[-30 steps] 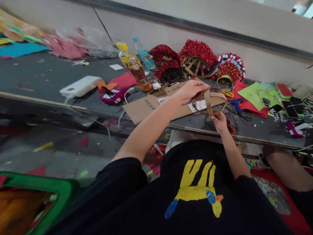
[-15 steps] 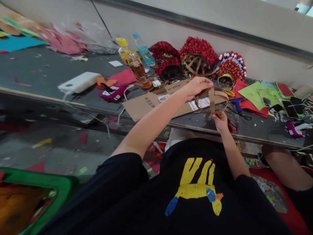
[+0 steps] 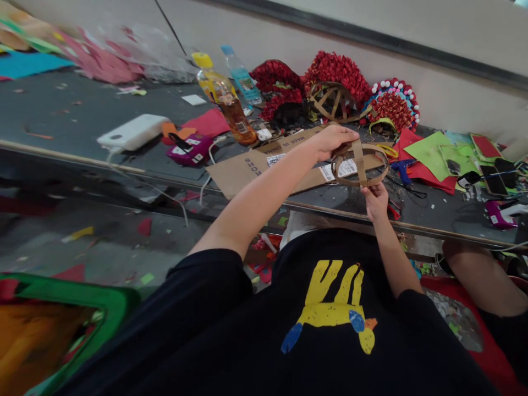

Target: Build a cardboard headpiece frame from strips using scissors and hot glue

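Note:
Between my two hands is a ring-shaped cardboard frame [image 3: 383, 171], with a flat cardboard strip [image 3: 358, 159] running across it. My left hand [image 3: 336, 140] reaches over from the left and pinches the far end of the strip and the frame's back edge. At the near side, my right hand [image 3: 376, 202] grips the strip's lower end where it meets the ring. The frame is held above a printed cardboard sheet [image 3: 237, 175] lying on the grey table [image 3: 136, 102].
Near the wall are a bottle of brown drink [image 3: 237, 121], a water bottle [image 3: 246, 82] and red ruffled headpieces [image 3: 336, 71]. A blue glue gun [image 3: 403, 169] and green paper [image 3: 433, 154] lie to the right. A co-worker's leg [image 3: 482, 280] shows at lower right. A white power bank [image 3: 134, 132] sits left.
The view has shifted slightly. Both hands keep hold of the frame, which now shows a little more open and tilted, with the strip slanting across it.

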Tool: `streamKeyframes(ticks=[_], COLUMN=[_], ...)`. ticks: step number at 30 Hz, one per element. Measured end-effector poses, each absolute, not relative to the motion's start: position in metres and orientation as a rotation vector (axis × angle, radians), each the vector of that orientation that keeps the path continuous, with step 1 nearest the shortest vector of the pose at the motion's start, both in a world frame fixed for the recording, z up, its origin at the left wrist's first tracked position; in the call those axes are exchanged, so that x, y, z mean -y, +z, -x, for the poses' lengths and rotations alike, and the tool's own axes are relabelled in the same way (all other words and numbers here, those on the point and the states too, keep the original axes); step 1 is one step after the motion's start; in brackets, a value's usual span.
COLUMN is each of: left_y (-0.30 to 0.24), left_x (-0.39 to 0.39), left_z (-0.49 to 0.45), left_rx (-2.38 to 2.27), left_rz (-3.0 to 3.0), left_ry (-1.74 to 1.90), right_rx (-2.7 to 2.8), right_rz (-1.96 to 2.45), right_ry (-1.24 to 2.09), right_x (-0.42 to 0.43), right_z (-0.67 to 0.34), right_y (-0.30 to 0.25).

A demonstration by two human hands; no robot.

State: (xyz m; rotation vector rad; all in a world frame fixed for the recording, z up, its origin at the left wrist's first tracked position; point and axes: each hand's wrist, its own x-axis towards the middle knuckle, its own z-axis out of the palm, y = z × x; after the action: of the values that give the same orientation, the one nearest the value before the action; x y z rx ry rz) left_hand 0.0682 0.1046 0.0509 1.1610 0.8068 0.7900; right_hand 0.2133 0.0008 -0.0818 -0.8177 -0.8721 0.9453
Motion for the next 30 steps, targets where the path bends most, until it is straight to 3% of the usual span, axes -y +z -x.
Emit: streamKeyframes(ticks=[19,30], left_y=[0.066,0.064], left_x=[-0.078,-0.050], left_z=[-0.046,-0.053], left_rx=[-0.688,-0.739], left_rz=[-1.375,-1.351], left_ry=[0.712,0.862], right_rx=[0.946,0.927], right_rz=[0.882,0.915], right_ry=[0.974,0.949], right_x=[0.010,0.020], right_z=[-0.243,-0.232], right_y=[-0.072,-0.073])
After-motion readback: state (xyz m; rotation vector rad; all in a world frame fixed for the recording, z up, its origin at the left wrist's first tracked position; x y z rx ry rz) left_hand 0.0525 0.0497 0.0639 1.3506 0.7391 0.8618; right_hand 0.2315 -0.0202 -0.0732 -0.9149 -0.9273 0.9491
